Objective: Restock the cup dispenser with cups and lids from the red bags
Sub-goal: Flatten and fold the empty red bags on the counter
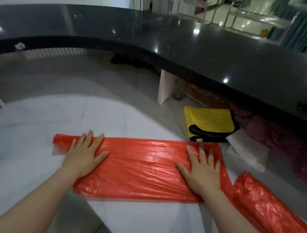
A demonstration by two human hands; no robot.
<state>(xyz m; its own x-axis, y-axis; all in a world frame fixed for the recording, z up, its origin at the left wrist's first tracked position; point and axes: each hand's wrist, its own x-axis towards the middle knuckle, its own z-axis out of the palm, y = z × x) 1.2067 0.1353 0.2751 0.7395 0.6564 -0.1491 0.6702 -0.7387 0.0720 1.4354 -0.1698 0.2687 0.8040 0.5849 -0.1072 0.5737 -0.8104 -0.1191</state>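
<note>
Both your hands lie flat, fingers straight and spread, on the red bag [142, 165] across the white desk [30, 140]: left hand [84, 154] at its 9 o'clock end, right hand [202, 170] toward 3. A second bag [272, 212] sits at 4 o'clock, a yellow cloth [208, 121] at 1.

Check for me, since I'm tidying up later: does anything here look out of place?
Nothing looks spilled or damaged. Both hands, left and right, lie flat on a red bag; a second red bag lies alongside.
</note>
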